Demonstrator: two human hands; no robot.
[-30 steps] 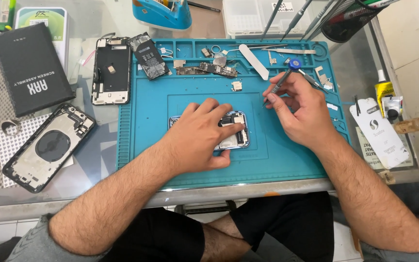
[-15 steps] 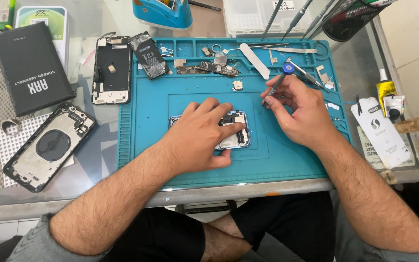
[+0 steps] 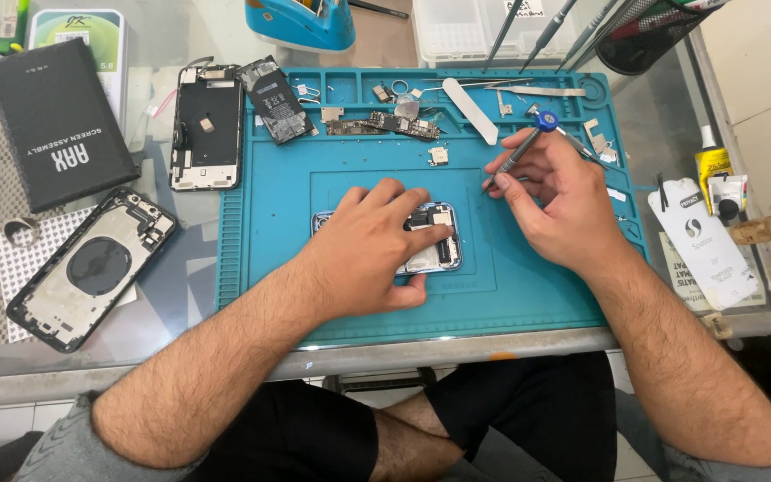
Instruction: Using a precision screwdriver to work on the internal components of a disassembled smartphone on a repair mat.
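Observation:
My left hand [image 3: 375, 250] lies flat over an opened phone body [image 3: 439, 253] in the middle of the blue work mat [image 3: 296, 178], fingers pressing it down. My right hand [image 3: 559, 201] grips a thin screwdriver with a blue cap [image 3: 521, 150]; its tip points down-left, hovering just right of the phone. Most of the phone is hidden under my left hand.
Small parts, a logic board [image 3: 394, 125], a white pry tool [image 3: 470, 112] and a battery [image 3: 277, 100] line the mat's far edge. A detached screen [image 3: 207, 125], a black box [image 3: 60, 120] and an empty phone housing [image 3: 91, 268] lie left. Glue bottle [image 3: 711, 165] and packets sit right.
My right hand has drawn the screwdriver slightly up and away from the phone. My left hand stays on the phone.

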